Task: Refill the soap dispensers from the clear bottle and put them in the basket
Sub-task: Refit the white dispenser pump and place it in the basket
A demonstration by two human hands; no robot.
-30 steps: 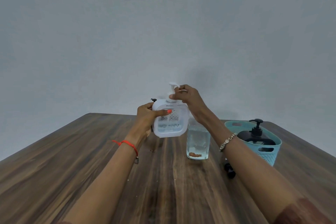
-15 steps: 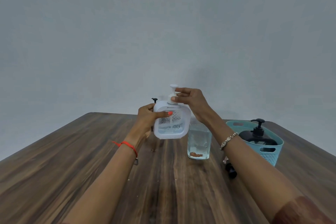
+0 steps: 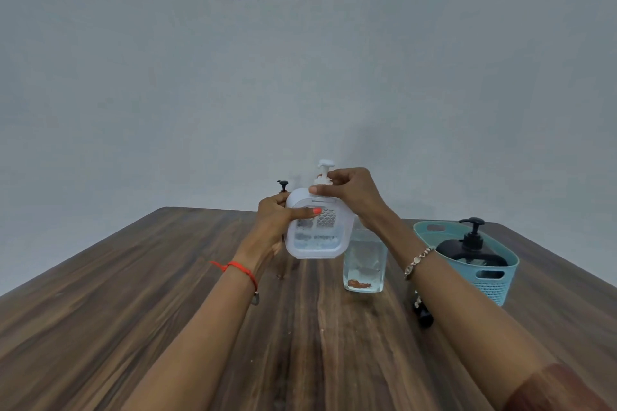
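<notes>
While the left hand (image 3: 273,227) wraps the side of the white dispenser (image 3: 317,230), thumb pressed across its front, the dispenser is held upright in the air above the middle of the tabletop (image 3: 133,327), toward its far edge. The right hand (image 3: 350,192) sits at the dispenser's top, its fingers pinching the collar of the white pump (image 3: 324,172). The clear bottle (image 3: 364,262) stands on the tabletop just beside and below the dispenser, partly behind the right wrist. A teal basket (image 3: 497,280) stands near the right edge, with a black dispenser (image 3: 470,248) upright inside it. A small black cap (image 3: 423,315) lies on the tabletop between bottle and basket, under the right forearm. Another black pump top (image 3: 283,184) shows behind the left hand.
</notes>
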